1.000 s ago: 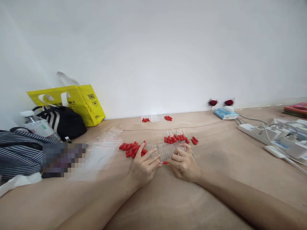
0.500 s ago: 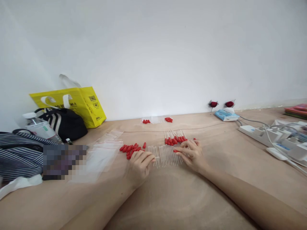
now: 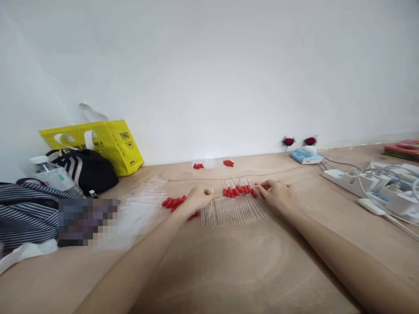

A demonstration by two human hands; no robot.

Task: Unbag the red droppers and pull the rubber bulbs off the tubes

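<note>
My left hand (image 3: 199,197) is closed in a pinch on a thin clear tube (image 3: 213,191), whose end sticks up past the fingertips. Below and behind it lies a pile of red bulb-shaped caps (image 3: 173,202), partly hidden by the hand and wrist. At the right end of a row of capped tubes, the fingertips of my right hand (image 3: 278,192) close on a red cap (image 3: 256,185), mostly covered by the fingers. That row of red caps (image 3: 238,190) has tubes pointing away from me. Nearer to me, many loose clear tubes (image 3: 233,212) lie side by side.
Clear zip bags (image 3: 140,213) lie to the left, near a striped bag (image 3: 29,213), a bottle (image 3: 57,174), a black pouch (image 3: 90,168) and a yellow bag (image 3: 124,150). More red caps (image 3: 228,163) rest by the wall. Rightward are a tissue pack (image 3: 306,156) and power strips (image 3: 353,181) with cables.
My left hand has moved up and away from me, lifting a tube from the loose ones. My right hand has shifted right and away, from over the loose tubes to the row's end.
</note>
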